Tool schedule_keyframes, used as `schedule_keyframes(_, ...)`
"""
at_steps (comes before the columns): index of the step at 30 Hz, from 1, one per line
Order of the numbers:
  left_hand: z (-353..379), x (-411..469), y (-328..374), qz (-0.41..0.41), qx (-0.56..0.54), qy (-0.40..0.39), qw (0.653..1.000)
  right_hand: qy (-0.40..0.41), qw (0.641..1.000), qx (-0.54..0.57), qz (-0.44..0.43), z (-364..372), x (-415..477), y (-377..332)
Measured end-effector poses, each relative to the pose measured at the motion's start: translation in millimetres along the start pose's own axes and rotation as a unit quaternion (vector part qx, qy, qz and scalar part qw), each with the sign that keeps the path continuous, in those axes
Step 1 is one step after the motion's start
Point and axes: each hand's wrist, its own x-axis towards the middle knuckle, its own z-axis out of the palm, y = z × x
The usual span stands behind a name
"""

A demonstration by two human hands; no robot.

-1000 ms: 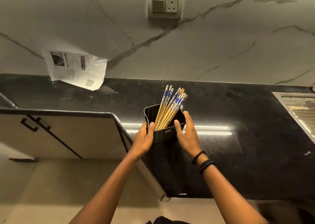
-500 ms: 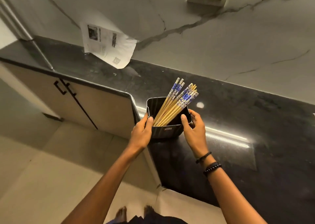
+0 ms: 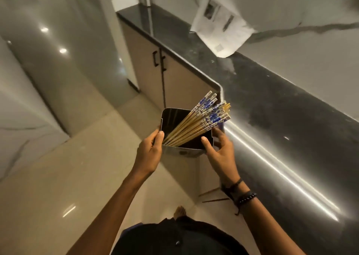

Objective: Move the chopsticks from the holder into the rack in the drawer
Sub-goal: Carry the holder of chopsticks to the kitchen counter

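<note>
- Holder point(image 3: 182, 152) with a dark interior; chopsticks point(image 3: 196, 122) bundled inside, blue-patterned tops leaning toward 2 o'clock.
- Left hand point(image 3: 149, 153) grips its 9 o'clock wall, right hand point(image 3: 219, 154) its 3 o'clock wall, just beside the bench point(image 3: 272, 119) corner.
- Holder's front label is blurred and unreadable.

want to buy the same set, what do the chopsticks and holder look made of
The chopsticks: probably bamboo or wood, with pale tan shafts and blue-and-white printed tops. The holder: probably polished metal; its outer wall is silvery and mirror-bright, the inside dark and glossy. Shiny plastic cannot be ruled out.
</note>
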Motion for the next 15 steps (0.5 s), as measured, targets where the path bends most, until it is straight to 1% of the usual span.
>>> schedule_keyframes(4,-52.6,-42.2,-30.1,-0.031,-0.021,0.088,0.995,-0.104,0.994,-0.015,-0.01,51.2,-20.2,-12.6)
schedule_keyframes(8,-102.4,-99.0,-57.4,-0.056,-0.046,0.175,0.982,-0.209,0.977,-0.02,-0.035,106.3,-52.4,-24.6)
schedule_keyframes(12,-152.7,-168.7,-84.1,-0.077,-0.072,0.276,0.955,-0.297,0.95,-0.044,-0.086,169.7,-101.3,-35.7)
schedule_keyframes(15,-183.8,-222.1,-106.6,-0.093,-0.095,0.342,0.93,-0.361,0.926,-0.057,-0.095,213.6,-143.0,-44.5)
